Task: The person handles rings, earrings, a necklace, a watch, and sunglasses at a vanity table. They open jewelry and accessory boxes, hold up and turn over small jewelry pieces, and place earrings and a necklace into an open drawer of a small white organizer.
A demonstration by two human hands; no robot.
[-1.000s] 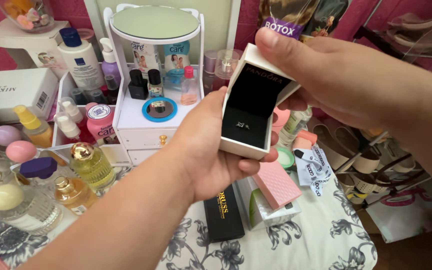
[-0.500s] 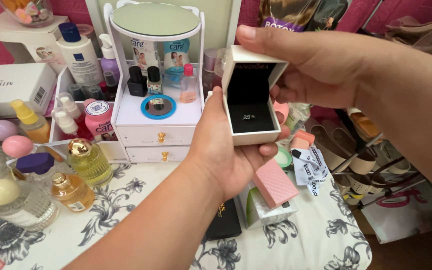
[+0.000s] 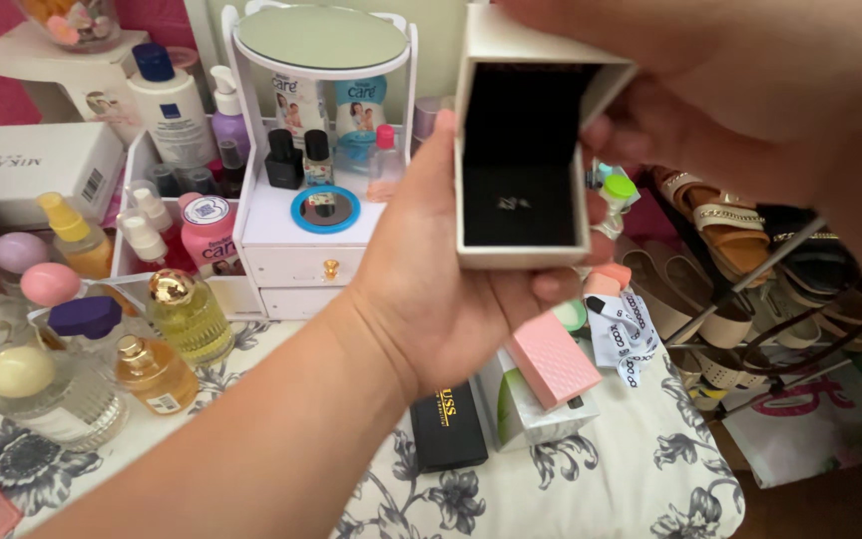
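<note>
box: small white hinged box (image 3: 521, 150) with black lining, lid open and standing up; it was held in the air between both hands, above the counter (image 3: 601, 479).
ring: small silvery ring (image 3: 513, 203) sat in the black pad of the box base; detail too small to tell.
handling (judged): box looked light and stiff, smooth-skinned, so likely a little slippery; hinge the weak point. Ring seemed only lightly seated and could drop out if the box tipped forward.
hold (judged): best taken at the base, by its side walls and underside, not by the lid alone.
left hand: left hand (image 3: 431, 289) was under and left of the base, palm cupped, thumb up the left wall, fingertips showing below the front edge; closed on the box.
right hand: right hand (image 3: 740, 90) came in from upper right, over and behind the lid; fingers were pressed to the lid top and back. Thumb position could not be told.
arms: left forearm ran up from lower left; right arm filled the upper right corner.
below left hand: black box (image 3: 448, 424), pink box (image 3: 554, 359).
left of left hand: perfume bottles (image 3: 187, 319), white drawer stand (image 3: 301, 240).
</note>
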